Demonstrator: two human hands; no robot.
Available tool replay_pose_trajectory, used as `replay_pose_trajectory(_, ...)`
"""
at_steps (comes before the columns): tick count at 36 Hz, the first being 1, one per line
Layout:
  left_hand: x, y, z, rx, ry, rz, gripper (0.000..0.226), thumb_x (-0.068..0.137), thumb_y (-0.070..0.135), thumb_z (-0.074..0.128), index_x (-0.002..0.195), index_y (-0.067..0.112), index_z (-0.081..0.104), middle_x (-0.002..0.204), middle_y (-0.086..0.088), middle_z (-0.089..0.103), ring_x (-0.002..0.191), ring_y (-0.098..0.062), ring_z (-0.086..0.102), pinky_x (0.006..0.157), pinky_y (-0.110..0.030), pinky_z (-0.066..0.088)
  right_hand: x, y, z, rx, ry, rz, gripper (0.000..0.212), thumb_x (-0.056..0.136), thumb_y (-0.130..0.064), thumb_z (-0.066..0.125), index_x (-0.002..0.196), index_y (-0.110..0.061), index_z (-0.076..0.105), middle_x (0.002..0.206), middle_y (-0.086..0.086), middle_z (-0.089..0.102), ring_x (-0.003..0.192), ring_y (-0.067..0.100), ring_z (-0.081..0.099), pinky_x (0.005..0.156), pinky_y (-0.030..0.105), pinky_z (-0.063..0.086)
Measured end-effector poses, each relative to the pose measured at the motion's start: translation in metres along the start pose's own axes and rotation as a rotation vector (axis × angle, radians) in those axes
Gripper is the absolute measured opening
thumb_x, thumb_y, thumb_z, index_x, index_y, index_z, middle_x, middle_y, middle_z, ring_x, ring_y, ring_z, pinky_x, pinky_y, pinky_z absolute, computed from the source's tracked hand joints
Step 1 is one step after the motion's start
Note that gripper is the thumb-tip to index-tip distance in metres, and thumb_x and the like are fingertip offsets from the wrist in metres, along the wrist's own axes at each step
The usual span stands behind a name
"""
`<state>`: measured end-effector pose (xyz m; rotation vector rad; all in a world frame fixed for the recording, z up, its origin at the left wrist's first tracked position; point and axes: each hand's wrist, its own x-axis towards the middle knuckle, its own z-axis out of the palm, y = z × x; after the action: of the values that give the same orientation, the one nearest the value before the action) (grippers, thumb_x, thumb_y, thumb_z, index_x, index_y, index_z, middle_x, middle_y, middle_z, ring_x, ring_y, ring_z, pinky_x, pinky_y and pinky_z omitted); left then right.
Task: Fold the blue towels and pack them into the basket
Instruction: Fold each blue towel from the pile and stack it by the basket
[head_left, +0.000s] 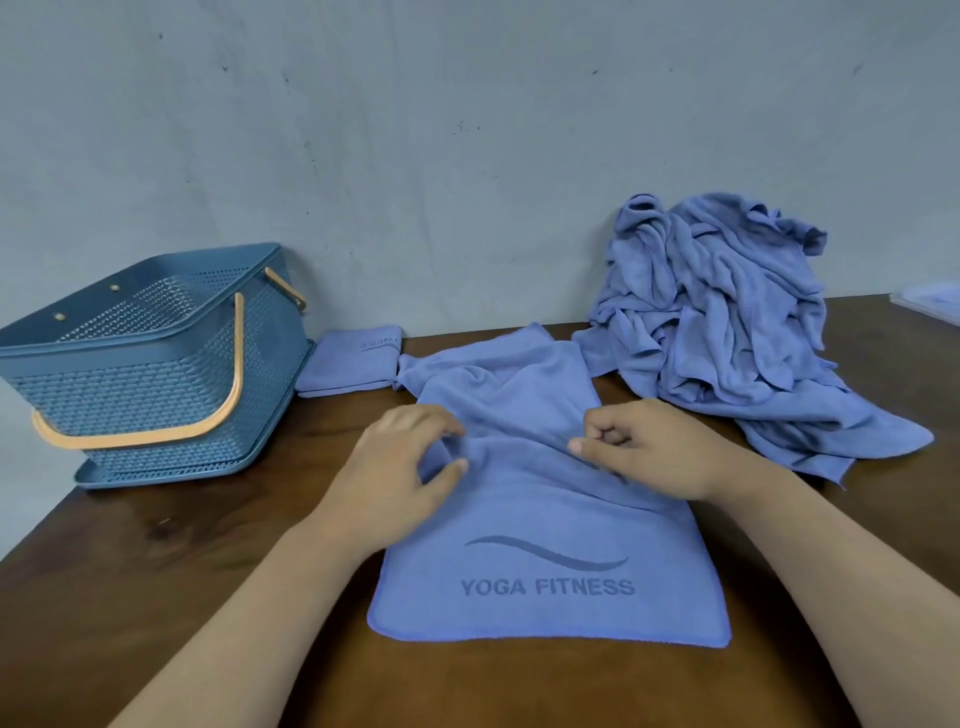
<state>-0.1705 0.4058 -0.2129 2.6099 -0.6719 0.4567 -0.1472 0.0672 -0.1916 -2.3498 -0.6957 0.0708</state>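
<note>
A blue towel (545, 561) printed "YOGA FITNESS" lies on the brown table in front of me, its near end flat and its far end rumpled. My left hand (400, 473) pinches the cloth at the towel's left edge, thumb and fingers curled on a fold. At the right edge, my right hand (644, 447) pinches the towel with curled fingers. A blue perforated basket (156, 384) with orange handles stands at the left; I see nothing inside it. One folded blue towel (353, 364) rests beside the basket against the wall.
A heap of several crumpled blue towels (727, 322) is piled at the back right against the grey wall. A pale flat object (930, 301) lies at the far right edge. Bare brown table (182, 545) shows at the front left.
</note>
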Motion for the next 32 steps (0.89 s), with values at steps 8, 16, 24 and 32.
replay_pose_trajectory(8, -0.003, 0.006, 0.003, -0.139, -0.158, -0.079, 0.03, 0.107, 0.05, 0.053, 0.083, 0.032, 0.052, 0.071, 0.007, 0.055, 0.068, -0.012, 0.053, 0.064, -0.035, 0.047, 0.008, 0.02, 0.011, -0.274, -0.063, -0.037, 0.051, 0.102, -0.062, 0.054, 0.149, -0.04, 0.054, 0.15, -0.024, 0.05, 0.139, -0.002, 0.043, 0.118, 0.026, 0.035)
replay_pose_trajectory(16, -0.004, 0.001, 0.002, -0.35, -0.039, -0.158, 0.018, 0.106, 0.045, 0.059, 0.096, 0.033, 0.069, 0.075, 0.003, 0.065, 0.069, -0.013, 0.06, 0.072, -0.045, 0.052, 0.008, 0.006, 0.008, -0.126, 0.024, -0.065, 0.01, 0.102, -0.049, 0.063, 0.106, -0.044, 0.07, 0.088, -0.013, 0.072, 0.079, 0.012, 0.065, 0.078, 0.036, 0.055)
replay_pose_trajectory(24, 0.0, -0.005, 0.01, -0.116, -0.235, -0.033, 0.021, 0.103, 0.053, 0.059, 0.122, 0.046, 0.065, 0.129, 0.029, 0.059, 0.127, 0.002, 0.049, 0.11, -0.028, 0.042, 0.013, 0.024, 0.011, -0.32, -0.105, -0.01, 0.048, 0.1, -0.059, 0.059, 0.145, -0.043, 0.057, 0.15, -0.026, 0.047, 0.14, -0.001, 0.041, 0.121, 0.026, 0.031)
replay_pose_trajectory(32, 0.003, 0.003, -0.005, -0.279, -0.039, -0.208, 0.033, 0.107, 0.046, 0.056, 0.085, 0.022, 0.057, 0.064, 0.0, 0.055, 0.057, -0.019, 0.048, 0.062, -0.047, 0.048, 0.012, 0.004, 0.01, 0.028, 0.067, -0.025, 0.01, 0.101, -0.039, 0.069, 0.111, -0.038, 0.073, 0.106, -0.019, 0.071, 0.105, 0.003, 0.065, 0.094, 0.02, 0.049)
